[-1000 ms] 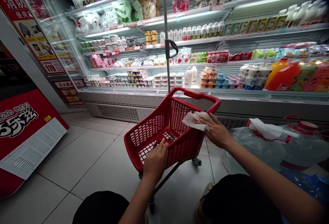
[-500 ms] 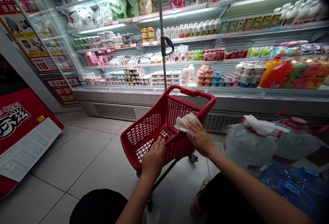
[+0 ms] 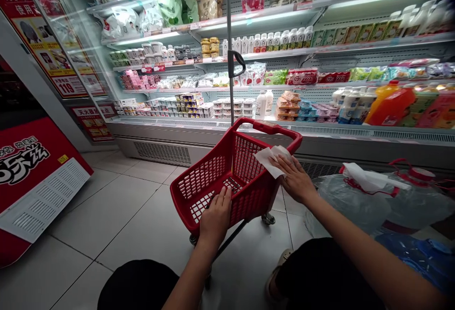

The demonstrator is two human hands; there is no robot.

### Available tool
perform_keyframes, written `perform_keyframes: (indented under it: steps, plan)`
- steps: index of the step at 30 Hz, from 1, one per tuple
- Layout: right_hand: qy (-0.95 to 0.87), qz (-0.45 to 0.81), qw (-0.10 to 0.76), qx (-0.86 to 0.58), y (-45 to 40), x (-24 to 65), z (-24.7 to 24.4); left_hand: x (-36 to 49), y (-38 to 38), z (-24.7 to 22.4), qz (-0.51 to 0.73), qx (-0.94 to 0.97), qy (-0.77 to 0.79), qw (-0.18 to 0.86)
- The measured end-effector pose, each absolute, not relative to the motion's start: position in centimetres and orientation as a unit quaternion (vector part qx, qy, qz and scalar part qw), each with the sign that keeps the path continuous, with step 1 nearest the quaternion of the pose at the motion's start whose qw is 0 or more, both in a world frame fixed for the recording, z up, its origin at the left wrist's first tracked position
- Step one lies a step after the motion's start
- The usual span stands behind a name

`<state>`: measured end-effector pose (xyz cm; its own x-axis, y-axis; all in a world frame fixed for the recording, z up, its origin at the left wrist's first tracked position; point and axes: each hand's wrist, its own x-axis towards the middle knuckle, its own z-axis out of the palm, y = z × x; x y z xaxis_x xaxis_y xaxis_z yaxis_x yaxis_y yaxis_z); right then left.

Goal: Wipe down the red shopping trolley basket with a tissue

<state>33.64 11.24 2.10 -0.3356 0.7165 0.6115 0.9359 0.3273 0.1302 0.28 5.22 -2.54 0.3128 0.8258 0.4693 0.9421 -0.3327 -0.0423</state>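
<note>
A red plastic shopping cart (image 3: pixel 202 177) with perforated sides stands in the middle, its handle toward the cooler. My left hand (image 3: pixel 216 215) rests over the cart's near rim, fingers over the edge and wrapped on it. My right hand (image 3: pixel 293 177) holds a white cloth or tissue (image 3: pixel 272 158) against the cart's right rim, close below the handle. The tissue spreads out beyond my fingertips and partly covers the rim. The palm side of each hand is hidden.
Behind the cart is a glass-fronted cooler (image 3: pixel 170 132) full of dairy and drinks. Large water bottles (image 3: pixel 351 201) stand at the right, with another white tissue (image 3: pixel 369 177) on top. A red freezer (image 3: pixel 31 172) is at the left. My knees flank the cart.
My right hand and the tissue have moved right and slightly up along the rim, and the tissue is spread wider. My left hand keeps its place on the cart. The view has shifted slightly.
</note>
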Motion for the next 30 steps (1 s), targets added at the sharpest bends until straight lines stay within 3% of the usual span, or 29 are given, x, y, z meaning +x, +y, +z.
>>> perform_keyframes:
  steps: [3,9,13,20,24,30]
  plan:
    - [-0.766,-0.226,0.250,-0.547,10.2,30.3,0.4,0.9,5.6,-2.6,-0.178,-0.789,-0.564,0.165]
    - [-0.847,-0.182,0.243,-0.437,7.3,23.4,-2.0,0.9,5.5,-0.9,-0.189,-0.812,-0.513,0.205]
    - [-0.859,-0.191,0.225,-0.419,8.7,26.0,-0.6,-0.5,4.7,0.8,-0.186,-0.851,-0.438,0.223]
    - [-0.789,-0.163,0.241,-0.541,13.1,29.4,0.6,-6.0,2.8,1.3,-0.170,-0.863,-0.430,0.205]
    - [-0.786,-0.126,0.262,-0.545,12.3,25.4,-0.8,-6.4,3.0,0.3,-0.179,-0.860,-0.439,0.188]
    - [-0.860,-0.081,0.265,-0.429,5.4,17.1,-2.5,-4.5,3.4,-0.6,-0.194,-0.847,-0.459,0.184]
